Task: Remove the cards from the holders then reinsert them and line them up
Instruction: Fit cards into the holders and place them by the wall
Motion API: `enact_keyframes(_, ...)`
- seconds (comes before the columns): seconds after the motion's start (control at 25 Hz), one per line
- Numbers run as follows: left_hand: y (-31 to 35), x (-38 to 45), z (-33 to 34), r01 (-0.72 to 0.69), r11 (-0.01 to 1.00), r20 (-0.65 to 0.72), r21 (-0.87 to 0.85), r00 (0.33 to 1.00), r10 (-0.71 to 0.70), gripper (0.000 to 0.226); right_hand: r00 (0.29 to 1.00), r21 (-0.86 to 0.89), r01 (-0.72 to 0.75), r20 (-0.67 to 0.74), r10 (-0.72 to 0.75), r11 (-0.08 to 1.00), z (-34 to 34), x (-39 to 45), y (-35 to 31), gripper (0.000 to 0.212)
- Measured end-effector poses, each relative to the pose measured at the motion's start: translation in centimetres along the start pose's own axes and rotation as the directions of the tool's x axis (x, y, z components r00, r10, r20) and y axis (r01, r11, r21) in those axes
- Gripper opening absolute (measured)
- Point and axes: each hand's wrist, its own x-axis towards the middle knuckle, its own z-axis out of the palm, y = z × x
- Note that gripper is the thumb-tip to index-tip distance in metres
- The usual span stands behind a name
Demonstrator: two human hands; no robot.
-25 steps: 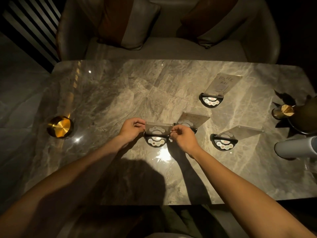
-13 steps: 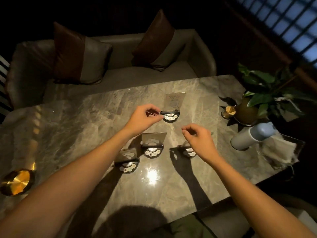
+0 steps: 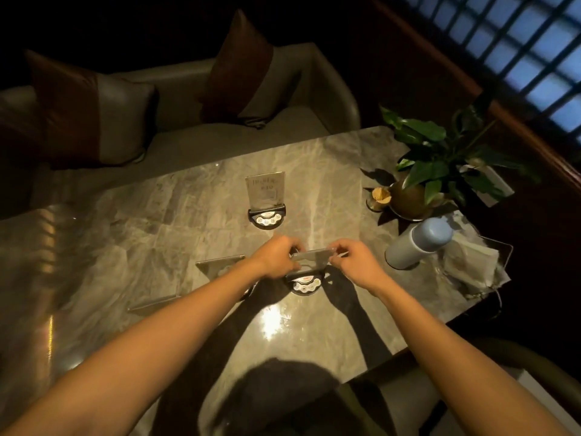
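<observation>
Both hands pinch one clear acrylic card (image 3: 314,259) by its upper corners, left hand (image 3: 276,258) and right hand (image 3: 353,262) apart at either end, likely to keep it square over the slot of the black half-round holder (image 3: 304,282) below. On the glossy marble table (image 3: 157,221), another holder (image 3: 267,217) grips its card (image 3: 265,191) upright.
</observation>
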Motion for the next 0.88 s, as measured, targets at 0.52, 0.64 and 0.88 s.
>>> enact_keyframes(0.52,1.8,5.2,-2.4,0.054,0.982,-0.285,-0.179,0.953,-0.104,0.025,0.962,-0.126,0.244,0.154,-0.224,0.962,-4.8,8.9,-0.9,0.006)
enact_keyframes(0.64,2.3,7.5,-3.3,0.050,0.961,-0.327,-0.272,0.934,-0.141,0.029,0.953,-0.185,0.284,0.168,-0.254,0.941,-6.7,11.8,-1.6,0.011)
enact_keyframes(0.88,4.0,10.7,-6.1,0.043,0.960,-0.460,-0.277,0.871,-0.172,0.016,0.953,-0.236,0.294,0.148,-0.265,0.926,-8.8,16.4,-2.8,0.011)
